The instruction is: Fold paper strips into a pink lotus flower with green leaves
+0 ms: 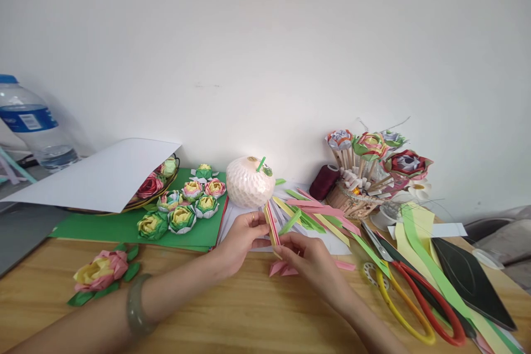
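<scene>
Between my hands a folded paper strip (pixel 271 223), yellowish with a pink-red line along it, stands tilted. My left hand (pixel 241 237) pinches its upper part, with a ring on one finger. Down at its lower end, the fingers of my right hand (pixel 310 260) are closed on the same strip. Loose pink, yellow and green paper strips (pixel 319 207) lie just beyond my right hand. Pink folded pieces (pixel 284 269) rest partly under that hand. A white textured round ornament (pixel 250 182) with a green strip on top sits behind my left hand.
Several folded paper flowers (pixel 181 218) lie on green card (pixel 120 230); a pink-yellow one (pixel 102 271) is at front left. White paper (pixel 103 174) covers a basket. Scissors (pixel 409 282), a thread spool (pixel 324 181) and flowers in a holder (pixel 352 199) stand right. A water bottle (pixel 35 127) is far left.
</scene>
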`<state>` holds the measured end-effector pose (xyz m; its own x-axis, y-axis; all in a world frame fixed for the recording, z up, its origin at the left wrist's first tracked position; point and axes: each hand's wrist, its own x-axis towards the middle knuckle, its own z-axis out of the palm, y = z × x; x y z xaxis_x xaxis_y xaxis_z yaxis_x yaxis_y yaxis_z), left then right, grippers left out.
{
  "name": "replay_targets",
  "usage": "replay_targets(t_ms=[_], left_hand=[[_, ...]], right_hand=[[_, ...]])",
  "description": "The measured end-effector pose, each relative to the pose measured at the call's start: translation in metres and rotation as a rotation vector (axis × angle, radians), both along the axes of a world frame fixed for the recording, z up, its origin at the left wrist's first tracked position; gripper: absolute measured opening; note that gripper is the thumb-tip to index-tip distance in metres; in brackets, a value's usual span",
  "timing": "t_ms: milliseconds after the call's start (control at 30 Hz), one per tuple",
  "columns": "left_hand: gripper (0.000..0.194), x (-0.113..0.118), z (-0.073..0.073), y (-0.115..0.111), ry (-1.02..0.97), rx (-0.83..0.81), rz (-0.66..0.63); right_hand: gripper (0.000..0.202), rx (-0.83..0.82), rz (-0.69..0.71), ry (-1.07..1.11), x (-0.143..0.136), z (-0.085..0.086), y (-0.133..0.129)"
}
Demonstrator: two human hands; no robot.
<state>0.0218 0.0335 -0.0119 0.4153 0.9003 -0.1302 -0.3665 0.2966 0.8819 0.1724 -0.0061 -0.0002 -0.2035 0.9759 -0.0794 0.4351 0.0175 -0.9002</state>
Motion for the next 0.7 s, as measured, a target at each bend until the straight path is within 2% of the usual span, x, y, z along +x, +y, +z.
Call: replay_targets(t_ms=[133,267,367,600,700], left_hand=[[0.015,-0.0001,0.0006,0.0006,-0.017,0.004,-0.033],[0.019,-0.001,0.0021,0.0004,-0.103,0.007,-0.116],[0.021,-0.0008,0.0014,0.0,-0.073,-0.019,-0.096],[0.022,0.0015,-0.0002,-0.0023,0.0,-0.028,-0.058],[0.025,0.0022,0.0025,-0.0038,0.026,-0.021,-0.032]], right_hand=[[0.025,-0.04,0.012,0.071,0.0001,0.0036,0.0005],[0.03,0.002,0.035,0.055,0.0027,0.0066,0.001],[0.033,0.07,0.008,-0.011,0.0029,0.0058,0.0009],[0.02,0.198,-0.12,-0.138,0.0026,-0.0005,0.0025],[0.021,0.258,-0.115,-0.222,0.0034,-0.0016,0.0032]])
